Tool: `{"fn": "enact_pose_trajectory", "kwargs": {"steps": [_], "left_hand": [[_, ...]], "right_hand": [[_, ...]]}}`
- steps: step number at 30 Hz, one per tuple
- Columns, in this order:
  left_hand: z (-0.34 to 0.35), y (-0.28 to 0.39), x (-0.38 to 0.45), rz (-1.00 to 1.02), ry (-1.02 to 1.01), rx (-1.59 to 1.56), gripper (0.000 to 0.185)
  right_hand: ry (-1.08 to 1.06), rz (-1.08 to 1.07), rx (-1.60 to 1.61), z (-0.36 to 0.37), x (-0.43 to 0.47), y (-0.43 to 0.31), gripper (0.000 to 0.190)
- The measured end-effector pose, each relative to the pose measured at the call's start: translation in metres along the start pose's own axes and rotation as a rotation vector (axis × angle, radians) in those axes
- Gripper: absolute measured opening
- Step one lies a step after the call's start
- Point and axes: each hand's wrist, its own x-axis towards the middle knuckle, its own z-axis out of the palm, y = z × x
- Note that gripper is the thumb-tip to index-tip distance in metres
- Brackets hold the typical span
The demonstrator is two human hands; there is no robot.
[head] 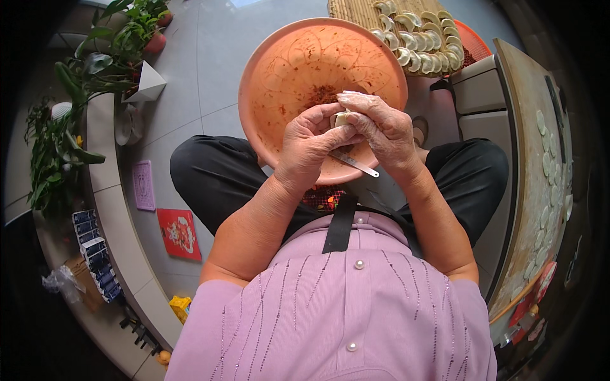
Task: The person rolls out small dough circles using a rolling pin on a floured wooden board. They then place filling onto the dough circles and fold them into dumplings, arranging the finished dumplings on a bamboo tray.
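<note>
Between my two hands, above a large orange plastic basin point(286, 62), is a pale dough dumpling point(340, 119), mostly hidden by the fingers. My left hand point(312, 133) grips it from the left, thumb and forefinger on its edge. Flour whitens the fingers of my right hand point(381, 124), which close over the dumpling from the other side. Reddish-brown minced filling point(324, 95) lies in the basin, with smears up its wall. A flat metal utensil handle point(357, 164) leans across the basin's near rim, its other end hidden under my hands.
Several folded dumplings point(421, 40) lie in rows on a slatted mat point(352, 12) beyond the basin. Round dough wrappers point(545, 164) cover part of a floured board point(514, 266) at right. Potted plants point(100, 71), a red bathroom scale-like panel point(179, 234) and a ledge point(107, 176) stand left.
</note>
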Motion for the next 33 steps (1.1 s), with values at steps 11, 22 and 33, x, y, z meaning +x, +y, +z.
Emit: {"fn": "enact_pose_trajectory", "kwargs": {"steps": [11, 22, 33], "left_hand": [[-0.004, 0.000, 0.001, -0.008, -0.013, 0.080, 0.035], [0.002, 0.000, 0.004, 0.221, 0.118, 0.468, 0.043], [-0.001, -0.013, 0.017, 0.504, 0.170, 0.809, 0.030]], "right_hand": [[0.105, 0.217, 0.145, 0.000, -0.007, -0.011, 0.023], [0.281, 0.556, 1.010, 0.012, -0.012, -0.004, 0.014], [0.320, 0.538, 0.997, 0.022, -0.017, 0.003, 0.016]]}}
